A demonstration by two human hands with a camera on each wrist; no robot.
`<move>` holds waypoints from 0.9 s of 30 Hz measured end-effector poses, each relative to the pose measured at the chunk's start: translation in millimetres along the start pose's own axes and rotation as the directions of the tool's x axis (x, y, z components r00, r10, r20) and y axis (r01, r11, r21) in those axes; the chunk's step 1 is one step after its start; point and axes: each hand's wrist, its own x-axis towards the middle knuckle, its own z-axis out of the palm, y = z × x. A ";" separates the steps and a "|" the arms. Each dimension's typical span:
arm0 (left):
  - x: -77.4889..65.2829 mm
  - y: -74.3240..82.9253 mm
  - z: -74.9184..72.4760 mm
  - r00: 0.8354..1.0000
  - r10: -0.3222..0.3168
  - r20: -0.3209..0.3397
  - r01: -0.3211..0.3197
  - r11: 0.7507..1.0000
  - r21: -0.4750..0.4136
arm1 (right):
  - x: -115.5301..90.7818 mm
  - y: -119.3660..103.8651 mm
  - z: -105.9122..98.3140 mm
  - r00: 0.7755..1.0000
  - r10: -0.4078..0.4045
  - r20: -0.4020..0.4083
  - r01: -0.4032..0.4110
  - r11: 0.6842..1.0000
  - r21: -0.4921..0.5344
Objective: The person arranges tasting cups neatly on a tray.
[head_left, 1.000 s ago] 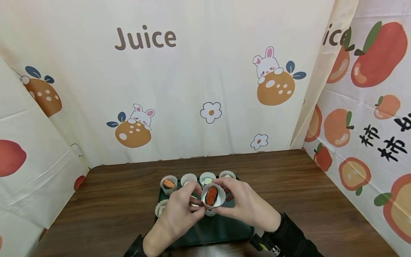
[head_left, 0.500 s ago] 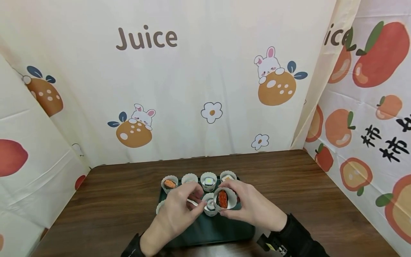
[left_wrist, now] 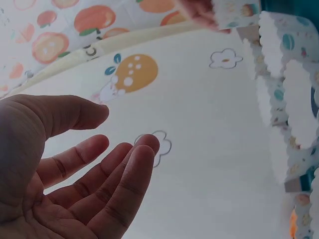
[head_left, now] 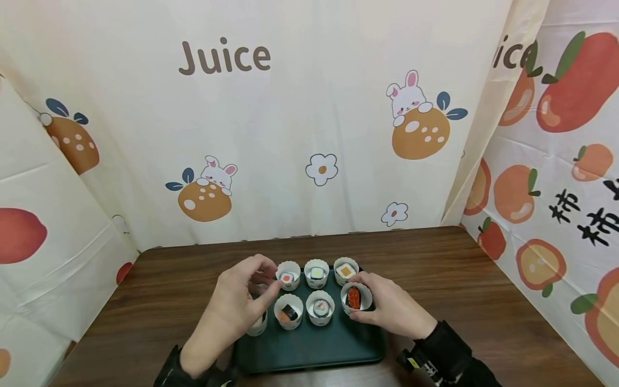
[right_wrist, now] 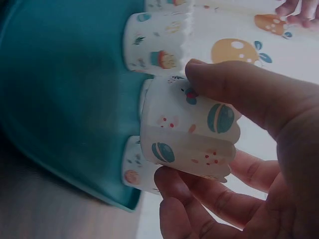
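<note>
My right hand [head_left: 397,310] holds a white patterned paper baking cup [right_wrist: 187,129] between thumb and fingers. Inside it lies a sushi piece topped with red roe [head_left: 354,297]. The cup is at the right end of the front row, close over the dark green tray [head_left: 309,352]. My left hand [head_left: 237,295] hovers at the tray's left side with nothing in it, fingers loosely bent and apart from the thumb, as the left wrist view shows. It hides the back-left cup and part of the front-left cup [head_left: 259,325].
Other cups with sushi stand on the tray: a salmon-and-black piece [head_left: 289,313], a round roll [head_left: 321,307], and in back an orange-centred roll [head_left: 287,278], a green-centred roll [head_left: 316,273] and a yellow-centred roll [head_left: 345,270]. Printed curtains surround the brown wooden table [head_left: 169,301].
The right hand has carried the roe sushi's cup rightward and lowered it toward the tray. The left hand has let go of that cup and moved left, uncovering the middle cups.
</note>
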 end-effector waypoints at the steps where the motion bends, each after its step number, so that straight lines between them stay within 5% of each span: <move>1: 0.0 -0.2 -1.4 1.000 0.000 -0.002 0.000 1.000 0.003 | 0.6 2.1 1.4 1.000 0.007 0.006 -0.007 1.000 0.008; 27: -0.4 -1.1 -6.6 1.000 0.009 0.023 -0.010 0.999 0.033 | -0.6 14.7 15.5 0.996 0.050 0.079 -0.052 0.998 0.031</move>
